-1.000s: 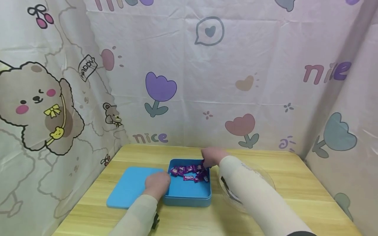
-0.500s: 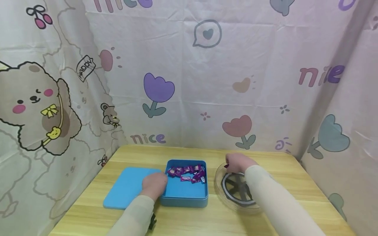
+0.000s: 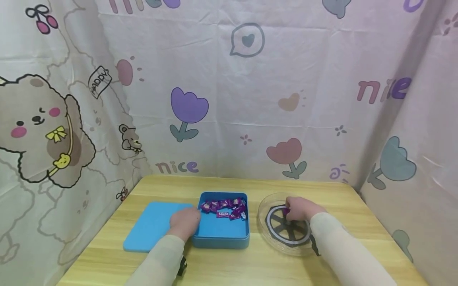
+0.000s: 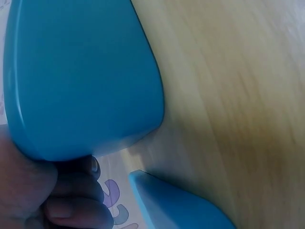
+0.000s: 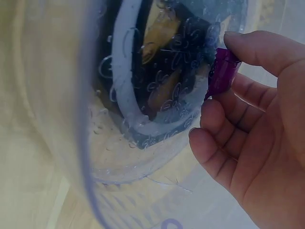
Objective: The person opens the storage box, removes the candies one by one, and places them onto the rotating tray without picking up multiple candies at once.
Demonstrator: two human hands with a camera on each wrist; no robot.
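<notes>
My right hand (image 3: 302,208) pinches a purple-wrapped candy (image 5: 223,71) between thumb and fingers, over a clear round bowl (image 3: 262,232). Through the bowl, a dark spoked shape with a pale ring (image 5: 125,62) shows beneath the candy. My left hand (image 3: 185,223) holds the left wall of a blue rectangular box (image 3: 220,242); in the left wrist view its thumb lies at the rim and its fingers (image 4: 78,212) are curled beside the wall. Several purple-wrapped candies (image 3: 224,204) lie toward the back of the box.
A flat blue lid (image 3: 148,226) lies on the wooden table (image 3: 229,268) left of the box, partly behind my left hand. A patterned cloth (image 3: 225,79) hangs behind the table and along its sides.
My right hand has moved right from the box's back right corner to over the bowl, carrying the candy, then lowered. My left hand has stayed at the box.
</notes>
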